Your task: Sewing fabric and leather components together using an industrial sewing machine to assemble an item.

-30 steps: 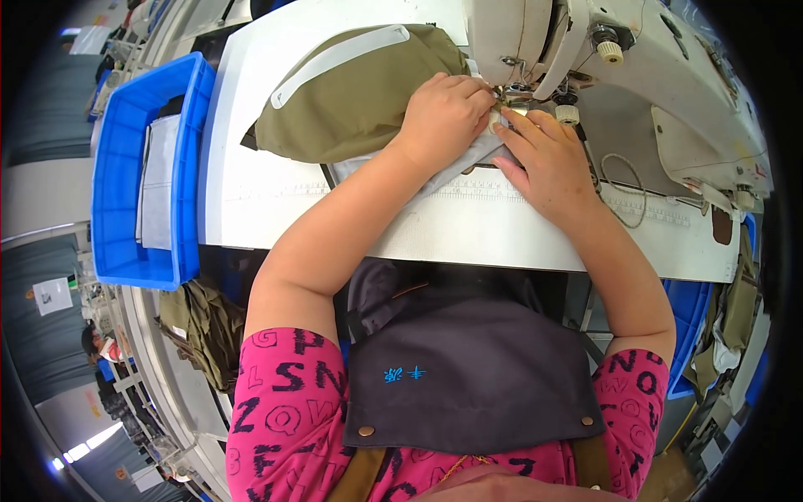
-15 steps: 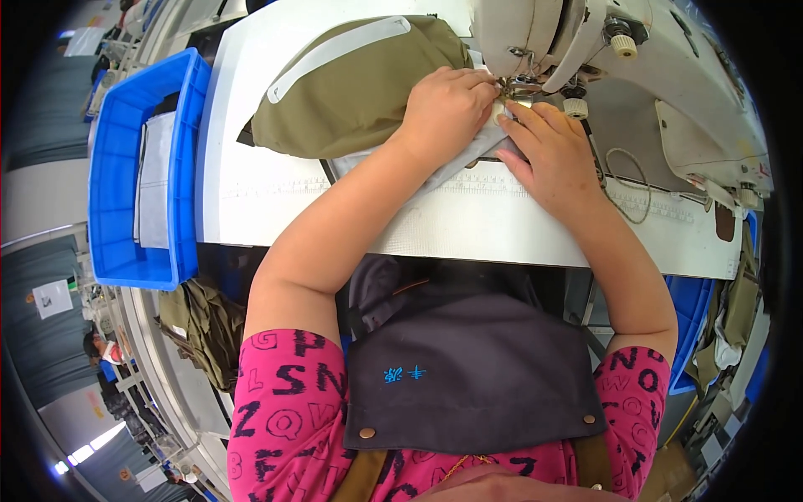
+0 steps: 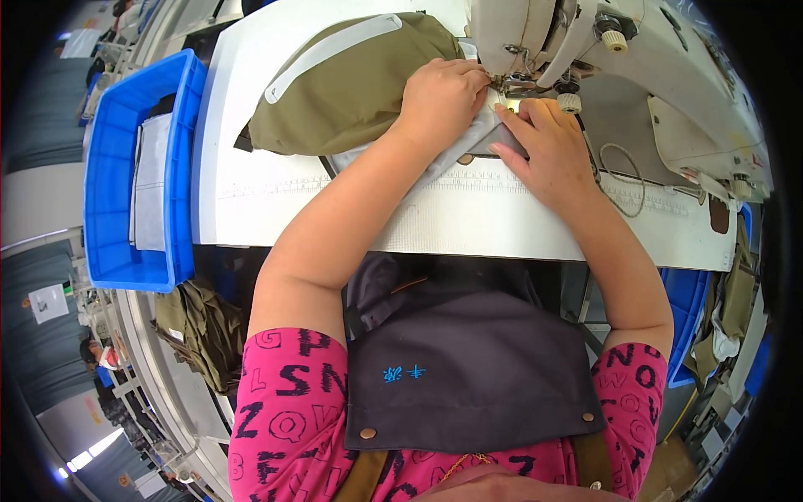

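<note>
A sewing machine (image 3: 510, 38) stands over the white table, its needle area low beside my fingertips. My left hand (image 3: 443, 102) is closed, its fingers bunched on the fabric just left of the presser foot; what lies under the fingertips is hidden. Beneath and beside that hand is the grey fabric (image 3: 456, 157), joining or lying under an olive fabric piece (image 3: 335, 109) with a pale strip (image 3: 335, 54) along its upper side. My right hand (image 3: 548, 146) rests at the grey fabric's right edge, forefinger pointing toward the foot, thumb apart and the other fingers bent.
A blue bin (image 3: 180, 176) with folded grey fabric pieces (image 3: 152, 180) stands at the table's left end. Olive cloth (image 3: 201, 335) hangs below it. A thin cord (image 3: 623, 151) loops on the table (image 3: 493, 222) at the right. Another blue bin (image 3: 686, 318) sits lower right.
My right hand's fingers have drawn back slightly from the presser foot and bent more, with the forefinger left pointing. My left hand stays on the fabric. The whole view has shifted a little.
</note>
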`<state>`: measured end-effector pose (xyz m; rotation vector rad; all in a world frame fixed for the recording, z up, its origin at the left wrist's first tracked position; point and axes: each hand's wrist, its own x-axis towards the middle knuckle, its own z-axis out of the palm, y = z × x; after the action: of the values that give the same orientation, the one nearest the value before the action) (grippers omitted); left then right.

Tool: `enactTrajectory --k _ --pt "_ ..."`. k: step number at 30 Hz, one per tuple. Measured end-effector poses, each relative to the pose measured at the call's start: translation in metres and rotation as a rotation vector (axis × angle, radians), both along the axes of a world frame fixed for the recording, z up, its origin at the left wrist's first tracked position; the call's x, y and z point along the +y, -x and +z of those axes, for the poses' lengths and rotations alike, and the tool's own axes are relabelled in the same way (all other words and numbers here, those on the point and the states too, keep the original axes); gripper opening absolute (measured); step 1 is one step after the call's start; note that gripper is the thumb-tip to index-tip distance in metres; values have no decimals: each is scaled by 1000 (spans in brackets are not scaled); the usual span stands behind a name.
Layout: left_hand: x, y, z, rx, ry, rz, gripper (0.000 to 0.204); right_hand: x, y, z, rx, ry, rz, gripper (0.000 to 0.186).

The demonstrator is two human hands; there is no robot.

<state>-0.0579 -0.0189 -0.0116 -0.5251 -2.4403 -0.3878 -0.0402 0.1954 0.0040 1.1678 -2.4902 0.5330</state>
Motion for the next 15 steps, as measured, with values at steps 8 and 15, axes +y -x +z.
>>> enactTrajectory --k 8,15 --pt "2 -5 4 -26 -28 -25 6 0 -3 1 14 -9 -8 46" --pt "-4 -5 2 -55 -25 -35 12 -3 -5 1 29 -12 10 43"
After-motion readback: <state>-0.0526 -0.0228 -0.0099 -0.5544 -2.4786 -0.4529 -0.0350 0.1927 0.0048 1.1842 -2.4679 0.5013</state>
